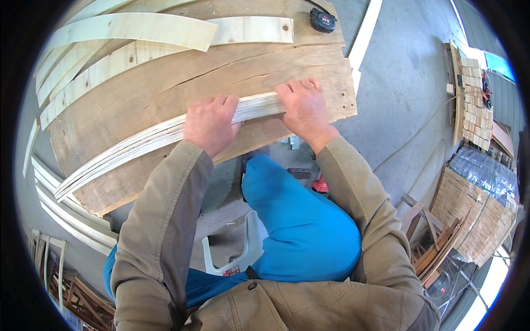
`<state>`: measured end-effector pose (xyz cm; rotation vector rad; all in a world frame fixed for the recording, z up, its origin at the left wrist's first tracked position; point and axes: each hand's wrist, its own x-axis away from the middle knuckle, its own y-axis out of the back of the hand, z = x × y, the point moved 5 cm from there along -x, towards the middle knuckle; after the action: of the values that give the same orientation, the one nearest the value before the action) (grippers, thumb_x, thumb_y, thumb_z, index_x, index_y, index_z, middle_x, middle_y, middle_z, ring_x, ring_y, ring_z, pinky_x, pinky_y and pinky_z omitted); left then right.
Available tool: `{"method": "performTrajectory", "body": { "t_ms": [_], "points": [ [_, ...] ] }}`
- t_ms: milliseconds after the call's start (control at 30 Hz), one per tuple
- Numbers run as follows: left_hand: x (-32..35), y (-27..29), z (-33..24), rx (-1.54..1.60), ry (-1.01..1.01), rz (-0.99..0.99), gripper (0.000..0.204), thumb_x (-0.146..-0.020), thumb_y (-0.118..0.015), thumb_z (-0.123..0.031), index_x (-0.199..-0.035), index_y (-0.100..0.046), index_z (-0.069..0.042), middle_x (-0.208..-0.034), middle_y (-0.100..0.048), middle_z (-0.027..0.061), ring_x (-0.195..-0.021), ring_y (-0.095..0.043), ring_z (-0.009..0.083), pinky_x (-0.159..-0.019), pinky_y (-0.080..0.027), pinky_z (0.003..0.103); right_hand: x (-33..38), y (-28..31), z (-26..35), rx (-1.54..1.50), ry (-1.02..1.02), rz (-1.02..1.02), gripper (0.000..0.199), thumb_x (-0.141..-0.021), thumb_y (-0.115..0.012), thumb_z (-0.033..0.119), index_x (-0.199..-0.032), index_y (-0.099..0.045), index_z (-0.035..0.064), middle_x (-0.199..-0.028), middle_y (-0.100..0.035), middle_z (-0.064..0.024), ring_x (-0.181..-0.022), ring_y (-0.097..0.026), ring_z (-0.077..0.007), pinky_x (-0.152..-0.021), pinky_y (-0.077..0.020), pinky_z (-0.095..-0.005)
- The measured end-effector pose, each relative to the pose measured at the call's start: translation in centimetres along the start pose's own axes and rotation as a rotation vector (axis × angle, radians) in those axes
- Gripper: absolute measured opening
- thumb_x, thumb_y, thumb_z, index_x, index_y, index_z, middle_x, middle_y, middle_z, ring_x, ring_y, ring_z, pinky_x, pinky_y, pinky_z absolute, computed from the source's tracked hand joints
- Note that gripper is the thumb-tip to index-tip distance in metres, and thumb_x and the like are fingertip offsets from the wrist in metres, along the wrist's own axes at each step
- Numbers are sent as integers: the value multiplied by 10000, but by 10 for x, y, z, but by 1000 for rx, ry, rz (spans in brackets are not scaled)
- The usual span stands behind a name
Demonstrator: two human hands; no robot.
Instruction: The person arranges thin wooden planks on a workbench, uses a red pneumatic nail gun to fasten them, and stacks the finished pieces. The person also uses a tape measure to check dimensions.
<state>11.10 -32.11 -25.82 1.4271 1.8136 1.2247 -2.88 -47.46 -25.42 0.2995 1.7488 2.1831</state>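
A stack of several thin pale wooden slats (141, 137) stands on edge along the near side of a plywood work board (232, 70). My left hand (211, 122) wraps over the stack near its middle, fingers curled down the far side. Around the stack's right end my right hand (305, 107) is closed, its thumb side toward the other hand. The slats lie pressed together between the two hands and fan slightly toward the lower left. What the fingertips touch on the far side is partly hidden.
Loose wooden boards (132, 30) lie crossed at the back left of the board. A black tape measure (322, 20) rests at its far right corner. Long strips (72, 207) lie on the floor at left. A pale plastic stool (248, 248) and wrapped wood stacks (469, 204) are nearby.
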Motion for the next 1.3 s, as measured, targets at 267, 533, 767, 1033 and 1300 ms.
{"method": "performTrajectory", "body": {
  "t_ms": [267, 533, 767, 1033, 1300],
  "points": [
    [-2, 1, 0, 23, -16, -33, 396, -803, -864, -263, -1122, -702, -92, -1025, -740, 110, -951, -716, 343, -799, -577, 478, -37, 29, -52, -414, -180, 84, 758, -790, -919, 360, -1422, -624, 61, -1376, -666, -196, -1337, -583, -405, -1124, -470, -494],
    [-2, 1, 3, 40, -14, -40, 389, -795, -861, -258, -1096, -683, -88, -1004, -728, 112, -924, -707, 356, -781, -563, 482, -124, 27, -149, 159, -285, -54, 928, -836, -877, 422, -1572, -459, 44, -1587, -495, -220, -1437, -501, -408, -1187, -429, -475],
    [-4, -2, 3, 16, -12, -12, 373, -797, -859, -252, -1060, -665, -72, -976, -716, 121, -916, -705, 356, -783, -559, 479, -163, -20, -199, 180, -277, 90, 873, -901, -820, 424, -1591, -443, 47, -1544, -541, -244, -1435, -499, -436, -1197, -423, -502],
    [-3, -4, 4, -9, -29, -21, 366, -828, -848, -264, -1081, -668, -70, -1002, -721, 128, -927, -711, 348, -792, -567, 478, -139, 27, -178, -64, -396, -110, 648, -930, -796, 368, -1415, -611, -18, -1298, -701, -206, -1163, -688, -350, -1006, -548, -437],
    [0, -1, -1, -40, -32, -43, 445, -865, -839, -337, -1154, -635, -68, -1015, -716, 147, -953, -718, 359, -824, -572, 483, -50, 101, -84, -1243, -512, -169, 448, -966, -728, 245, -1321, -680, -25, -1107, -756, -91, -929, -682, -144, -773, -542, -295]
  ]
}}
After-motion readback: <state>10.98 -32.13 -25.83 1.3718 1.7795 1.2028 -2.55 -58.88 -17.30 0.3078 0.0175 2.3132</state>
